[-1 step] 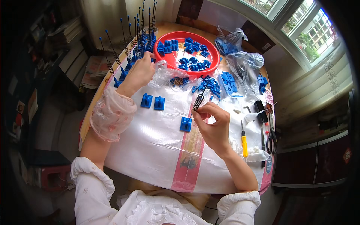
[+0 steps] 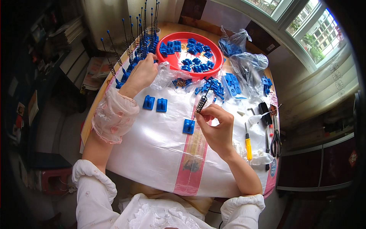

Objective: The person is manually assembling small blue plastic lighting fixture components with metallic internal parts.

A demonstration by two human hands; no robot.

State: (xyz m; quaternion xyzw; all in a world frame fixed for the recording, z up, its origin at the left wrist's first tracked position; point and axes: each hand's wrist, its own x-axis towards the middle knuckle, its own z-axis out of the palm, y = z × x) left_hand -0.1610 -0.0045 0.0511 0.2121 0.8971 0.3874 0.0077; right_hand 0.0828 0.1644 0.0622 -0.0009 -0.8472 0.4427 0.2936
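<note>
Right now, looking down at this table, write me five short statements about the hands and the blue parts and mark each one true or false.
1. The right hand holds a coiled metal spring on a thin rod. True.
2. The red tray is empty. False: it holds many small blue plastic pieces.
3. The left hand reaches toward the cluster of upright blue-tipped rods at the far left of the table. True.
4. The yellow-handled screwdriver is in the left hand. False: it lies on the table, to the right of the right hand.
5. Two blue blocks lie side by side on the white sheet. True.
</note>
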